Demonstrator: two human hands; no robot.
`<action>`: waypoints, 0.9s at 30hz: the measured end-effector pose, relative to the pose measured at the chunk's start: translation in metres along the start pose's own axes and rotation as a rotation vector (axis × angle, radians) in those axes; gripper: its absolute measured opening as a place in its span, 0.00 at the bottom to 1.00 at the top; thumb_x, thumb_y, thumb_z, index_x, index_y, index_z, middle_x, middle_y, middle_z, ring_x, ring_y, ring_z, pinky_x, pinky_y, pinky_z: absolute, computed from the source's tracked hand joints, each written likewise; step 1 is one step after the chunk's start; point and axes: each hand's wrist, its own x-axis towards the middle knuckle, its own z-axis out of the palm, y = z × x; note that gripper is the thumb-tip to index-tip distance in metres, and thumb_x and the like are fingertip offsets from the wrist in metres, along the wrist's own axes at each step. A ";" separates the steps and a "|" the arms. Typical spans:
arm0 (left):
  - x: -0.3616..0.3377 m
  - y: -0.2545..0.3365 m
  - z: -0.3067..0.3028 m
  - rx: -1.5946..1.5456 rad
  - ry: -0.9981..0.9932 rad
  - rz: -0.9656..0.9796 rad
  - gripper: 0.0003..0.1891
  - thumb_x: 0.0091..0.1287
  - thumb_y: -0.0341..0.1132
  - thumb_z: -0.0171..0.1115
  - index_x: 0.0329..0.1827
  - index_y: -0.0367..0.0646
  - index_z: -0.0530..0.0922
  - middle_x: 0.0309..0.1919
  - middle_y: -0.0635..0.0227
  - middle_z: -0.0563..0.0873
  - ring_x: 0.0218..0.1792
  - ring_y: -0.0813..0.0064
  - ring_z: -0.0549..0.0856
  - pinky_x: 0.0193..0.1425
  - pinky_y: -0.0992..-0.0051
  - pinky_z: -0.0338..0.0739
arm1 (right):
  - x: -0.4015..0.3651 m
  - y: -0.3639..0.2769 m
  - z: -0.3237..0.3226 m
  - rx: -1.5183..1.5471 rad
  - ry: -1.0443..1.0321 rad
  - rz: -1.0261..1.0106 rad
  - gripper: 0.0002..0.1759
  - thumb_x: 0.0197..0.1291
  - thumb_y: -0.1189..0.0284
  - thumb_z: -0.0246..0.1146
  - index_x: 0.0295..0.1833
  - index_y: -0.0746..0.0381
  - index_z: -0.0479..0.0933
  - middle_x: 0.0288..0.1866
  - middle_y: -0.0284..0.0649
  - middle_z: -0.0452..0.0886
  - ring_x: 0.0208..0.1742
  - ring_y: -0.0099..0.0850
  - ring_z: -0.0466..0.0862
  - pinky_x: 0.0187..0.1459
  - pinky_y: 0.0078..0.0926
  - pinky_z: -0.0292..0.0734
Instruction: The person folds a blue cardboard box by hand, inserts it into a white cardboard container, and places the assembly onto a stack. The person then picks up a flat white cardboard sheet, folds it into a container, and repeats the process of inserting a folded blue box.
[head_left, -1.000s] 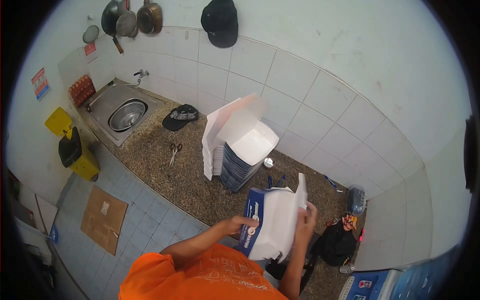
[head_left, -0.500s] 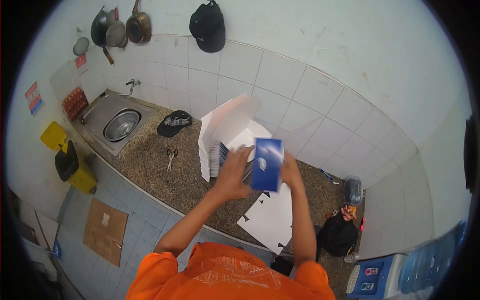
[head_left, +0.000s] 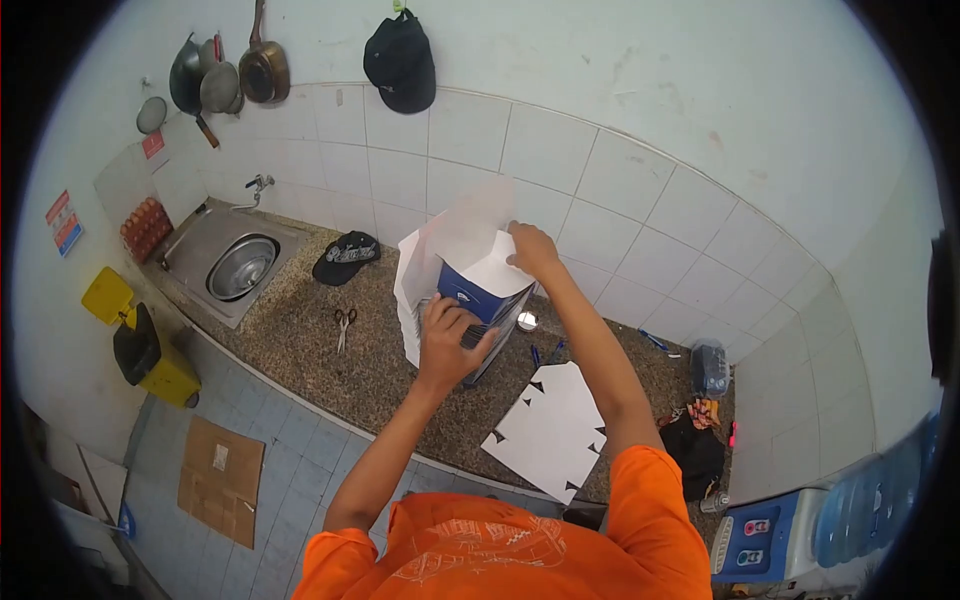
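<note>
1. The blue-and-white box (head_left: 478, 290) sits on top of the stack of nested boxes (head_left: 425, 320) on the counter (head_left: 300, 340). Its open mouth points up, and its white lid flap (head_left: 470, 225) stands tall toward the tiled wall.
2. The left hand (head_left: 450, 338) clamps the box's near blue side.
3. The right hand (head_left: 530, 250) rests on the far rim; its grip cannot be told.
4. The hands are apart.
5. The sink (head_left: 195, 235) holds a metal bowl (head_left: 240, 268).
6. Flat white sheets (head_left: 550, 430) lie near the stack.

Glossy blue-white cardboard box (head_left: 478, 290); speckled granite counter (head_left: 300, 340); stainless steel sink (head_left: 205, 235); glazed white wall tiles (head_left: 610, 180).
</note>
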 end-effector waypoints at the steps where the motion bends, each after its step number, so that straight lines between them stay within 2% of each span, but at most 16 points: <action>1: 0.000 -0.001 0.000 0.003 -0.004 -0.009 0.13 0.55 0.36 0.82 0.35 0.38 0.86 0.36 0.60 0.87 0.50 0.53 0.83 0.75 0.45 0.67 | -0.002 -0.002 -0.008 0.053 -0.069 0.116 0.32 0.44 0.65 0.81 0.55 0.61 0.76 0.52 0.51 0.86 0.55 0.52 0.86 0.54 0.48 0.81; 2: 0.002 -0.003 0.002 0.015 -0.013 -0.039 0.13 0.55 0.37 0.82 0.32 0.38 0.86 0.34 0.60 0.87 0.51 0.54 0.83 0.75 0.44 0.65 | -0.006 -0.005 -0.014 0.106 -0.137 0.235 0.33 0.46 0.66 0.80 0.57 0.60 0.74 0.53 0.50 0.85 0.56 0.53 0.85 0.55 0.48 0.81; 6: 0.006 -0.005 0.001 0.034 -0.101 -0.160 0.14 0.53 0.41 0.84 0.24 0.41 0.88 0.30 0.62 0.89 0.56 0.57 0.80 0.78 0.46 0.57 | -0.017 -0.006 -0.014 0.110 -0.050 0.195 0.33 0.48 0.65 0.79 0.59 0.58 0.73 0.53 0.49 0.85 0.56 0.53 0.84 0.55 0.48 0.81; 8: 0.008 -0.003 -0.005 0.056 -0.141 -0.190 0.14 0.53 0.43 0.84 0.24 0.42 0.88 0.30 0.64 0.90 0.58 0.58 0.80 0.78 0.48 0.55 | -0.035 -0.027 -0.042 0.086 0.244 0.015 0.28 0.53 0.63 0.77 0.58 0.59 0.76 0.56 0.47 0.85 0.57 0.52 0.85 0.56 0.47 0.80; 9: 0.010 -0.002 -0.006 0.070 -0.171 -0.220 0.15 0.53 0.44 0.84 0.23 0.44 0.89 0.31 0.66 0.90 0.60 0.59 0.79 0.79 0.50 0.52 | -0.044 -0.040 -0.058 0.085 0.240 0.008 0.28 0.53 0.63 0.77 0.58 0.59 0.76 0.56 0.47 0.85 0.57 0.52 0.85 0.56 0.47 0.80; 11: 0.013 0.000 -0.008 0.071 -0.170 -0.240 0.14 0.53 0.44 0.83 0.24 0.44 0.89 0.30 0.67 0.91 0.59 0.59 0.79 0.77 0.50 0.52 | -0.068 -0.063 -0.085 0.666 -0.154 -0.119 0.23 0.58 0.62 0.74 0.54 0.62 0.81 0.54 0.49 0.86 0.54 0.51 0.86 0.54 0.46 0.80; 12: 0.013 0.001 -0.008 0.072 -0.174 -0.252 0.14 0.54 0.45 0.82 0.24 0.45 0.89 0.30 0.67 0.91 0.59 0.58 0.80 0.76 0.50 0.51 | -0.080 -0.069 -0.087 0.662 -0.163 -0.121 0.23 0.58 0.62 0.74 0.54 0.62 0.81 0.54 0.49 0.86 0.54 0.51 0.86 0.54 0.46 0.80; 14: 0.013 0.004 -0.010 0.075 -0.176 -0.267 0.13 0.54 0.44 0.82 0.24 0.45 0.90 0.30 0.67 0.91 0.59 0.58 0.80 0.75 0.51 0.52 | -0.105 -0.076 -0.085 0.455 -0.392 -0.264 0.23 0.63 0.58 0.71 0.55 0.64 0.85 0.52 0.49 0.88 0.55 0.50 0.86 0.57 0.45 0.80; 15: 0.013 0.005 -0.009 0.082 -0.177 -0.275 0.12 0.55 0.43 0.82 0.24 0.46 0.90 0.30 0.68 0.91 0.59 0.59 0.80 0.74 0.52 0.52 | -0.112 -0.074 -0.076 0.454 -0.394 -0.262 0.23 0.63 0.58 0.71 0.55 0.64 0.85 0.52 0.49 0.88 0.55 0.50 0.86 0.57 0.45 0.80; 17: 0.010 0.005 -0.006 0.077 -0.163 -0.282 0.12 0.55 0.43 0.81 0.24 0.46 0.89 0.31 0.69 0.91 0.60 0.59 0.80 0.73 0.52 0.52 | -0.120 -0.069 -0.054 0.451 -0.001 -0.309 0.15 0.62 0.64 0.71 0.46 0.65 0.84 0.36 0.51 0.87 0.38 0.53 0.86 0.44 0.43 0.81; 22: 0.003 0.013 0.000 0.119 -0.123 -0.236 0.12 0.56 0.44 0.80 0.25 0.47 0.88 0.34 0.72 0.90 0.58 0.60 0.80 0.71 0.51 0.53 | -0.124 -0.076 -0.050 0.437 0.028 -0.297 0.13 0.63 0.65 0.70 0.44 0.65 0.85 0.33 0.51 0.86 0.35 0.54 0.85 0.39 0.45 0.79; 25: 0.002 0.021 -0.005 0.212 -0.039 -0.210 0.14 0.56 0.48 0.80 0.25 0.50 0.87 0.36 0.74 0.88 0.57 0.60 0.79 0.69 0.49 0.53 | -0.127 -0.075 -0.049 0.439 0.028 -0.334 0.12 0.63 0.65 0.70 0.42 0.65 0.85 0.32 0.52 0.85 0.34 0.53 0.84 0.38 0.45 0.78; 27: 0.003 0.021 -0.016 0.344 -0.025 -0.221 0.18 0.54 0.55 0.81 0.34 0.52 0.89 0.39 0.72 0.86 0.55 0.63 0.80 0.68 0.53 0.59 | -0.125 -0.076 -0.056 0.430 0.051 -0.373 0.12 0.64 0.65 0.70 0.42 0.64 0.85 0.32 0.52 0.85 0.33 0.53 0.84 0.38 0.46 0.78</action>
